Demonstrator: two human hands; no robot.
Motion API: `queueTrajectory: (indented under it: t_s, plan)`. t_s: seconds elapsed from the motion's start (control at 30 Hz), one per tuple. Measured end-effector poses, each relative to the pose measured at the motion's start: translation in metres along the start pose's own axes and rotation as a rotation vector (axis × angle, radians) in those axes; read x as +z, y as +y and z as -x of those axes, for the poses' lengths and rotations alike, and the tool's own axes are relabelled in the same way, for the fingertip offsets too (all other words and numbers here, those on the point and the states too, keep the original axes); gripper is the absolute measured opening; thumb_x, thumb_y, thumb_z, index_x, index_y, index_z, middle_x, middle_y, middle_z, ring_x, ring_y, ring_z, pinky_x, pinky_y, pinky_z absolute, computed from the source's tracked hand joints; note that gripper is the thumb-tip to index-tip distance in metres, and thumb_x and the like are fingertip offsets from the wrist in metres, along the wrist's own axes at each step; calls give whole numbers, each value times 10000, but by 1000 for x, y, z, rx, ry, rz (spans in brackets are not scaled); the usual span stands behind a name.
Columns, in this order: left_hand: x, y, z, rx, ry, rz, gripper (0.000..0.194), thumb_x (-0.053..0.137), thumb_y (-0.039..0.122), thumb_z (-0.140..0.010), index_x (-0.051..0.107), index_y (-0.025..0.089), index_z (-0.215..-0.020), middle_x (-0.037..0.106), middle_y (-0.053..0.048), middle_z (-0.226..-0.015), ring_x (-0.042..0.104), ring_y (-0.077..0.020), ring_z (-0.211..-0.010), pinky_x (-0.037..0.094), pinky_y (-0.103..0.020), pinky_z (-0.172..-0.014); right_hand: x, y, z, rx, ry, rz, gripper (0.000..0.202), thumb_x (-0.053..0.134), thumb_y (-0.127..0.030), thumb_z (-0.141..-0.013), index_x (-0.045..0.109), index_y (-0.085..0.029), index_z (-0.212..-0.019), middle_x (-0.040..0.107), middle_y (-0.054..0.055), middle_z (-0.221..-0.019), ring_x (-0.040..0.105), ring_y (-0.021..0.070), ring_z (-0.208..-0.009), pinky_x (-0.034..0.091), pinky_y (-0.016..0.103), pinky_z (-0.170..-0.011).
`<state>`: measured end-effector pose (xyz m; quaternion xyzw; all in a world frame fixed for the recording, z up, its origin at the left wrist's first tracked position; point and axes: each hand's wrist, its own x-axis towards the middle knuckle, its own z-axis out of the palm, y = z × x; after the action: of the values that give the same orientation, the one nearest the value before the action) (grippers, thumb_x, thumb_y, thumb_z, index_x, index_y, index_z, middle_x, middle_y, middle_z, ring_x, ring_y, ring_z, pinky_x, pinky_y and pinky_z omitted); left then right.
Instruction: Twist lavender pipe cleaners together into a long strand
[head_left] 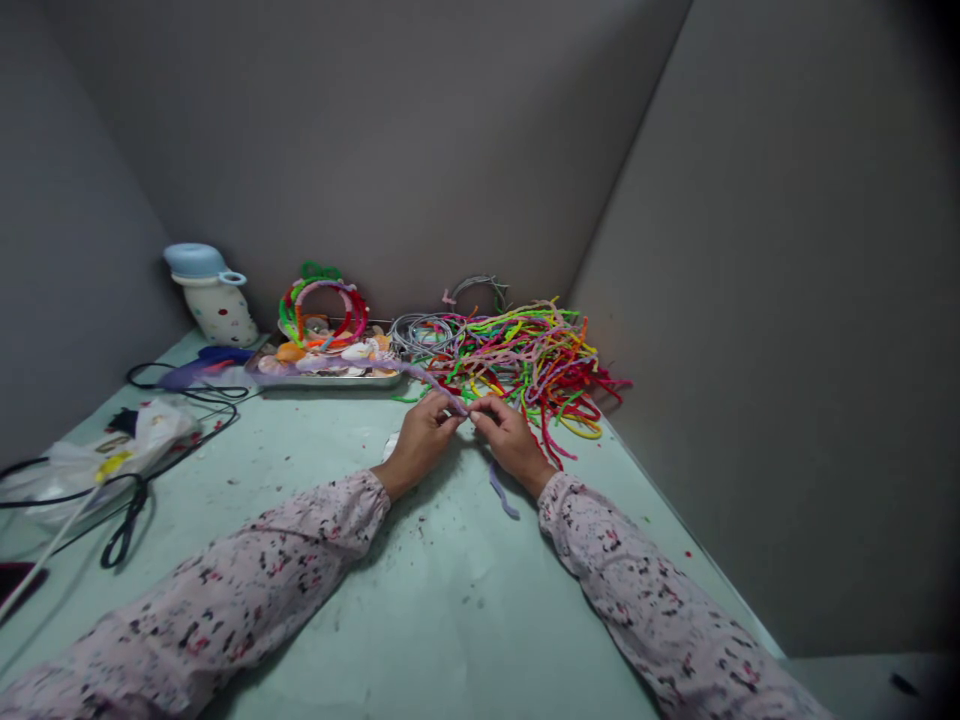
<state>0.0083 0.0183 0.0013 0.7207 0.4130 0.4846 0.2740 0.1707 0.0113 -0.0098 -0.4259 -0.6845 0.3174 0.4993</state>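
Strand [435,380], lilac, runs between left hand [421,440] and right hand [514,442], over the counter [450,620], near the colored pile [540,350]. Fingers on both look nearly closed, pinching it. I'd want tips close, tension light, ends clear of the pile against snags.
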Motion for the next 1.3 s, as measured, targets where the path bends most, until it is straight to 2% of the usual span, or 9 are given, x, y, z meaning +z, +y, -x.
queueTrajectory:
  t_s: [0.17, 0.3, 0.6, 0.83, 0.93, 1.13, 1.3]
  plan:
    - [-1, -2, 1, 37, 7, 30, 86, 602, 242, -799, 668, 188, -812, 605, -21, -826, 554, -144, -781, 436, -247, -685, 0, 0, 0, -9, -1, 19, 179, 504, -296, -860, 618, -199, -957, 619, 14, -862, 553, 157, -775, 440, 269, -700]
    - [-2, -4, 1, 12, 0, 51, 114, 618, 289, -793, 675, 192, -816, 590, -20, -827, 542, -138, -751, 431, -236, -649, -1, -1, 0, -14, 0, 28, 172, 503, -294, -861, 616, -199, -949, 611, 8, -841, 540, 154, -741, 432, 262, -672]
    - [-2, 1, 3, 55, 9, 49, 92, 607, 251, -798, 669, 184, -788, 599, -21, -801, 549, -146, -776, 430, -250, -694, -1, -1, 0, -3, -13, 12, 170, 492, -298, -862, 612, -207, -942, 601, 8, -816, 538, 159, -730, 435, 266, -663]
    - [-3, 1, 1, -1, -13, 81, 119, 614, 278, -796, 680, 183, -825, 583, -15, -826, 508, -109, -660, 409, -222, -592, -2, 0, 0, -22, -10, 29, 171, 490, -296, -866, 610, -208, -951, 601, 10, -849, 535, 158, -756, 429, 265, -681]
    - [-4, 3, 1, 21, -24, 90, 133, 616, 283, -796, 684, 175, -833, 585, -17, -817, 493, -103, -635, 405, -224, -585, -1, 1, 0, -25, -9, 8, 165, 490, -288, -872, 608, -209, -957, 599, 10, -866, 534, 156, -768, 426, 263, -690]
    - [-4, 1, 1, 98, 18, 115, 108, 622, 258, -794, 686, 172, -808, 597, -29, -807, 535, -130, -731, 423, -232, -655, 0, 1, 0, -12, -23, -16, 161, 487, -285, -880, 599, -209, -967, 572, 0, -817, 514, 148, -731, 412, 256, -672]
    - [-4, -3, 0, 85, 18, 111, 101, 646, 256, -775, 697, 173, -802, 580, -17, -787, 498, -104, -643, 397, -217, -588, 0, -3, 1, -2, -38, -21, 164, 478, -293, -888, 591, -205, -968, 552, -4, -783, 503, 147, -703, 405, 258, -655]
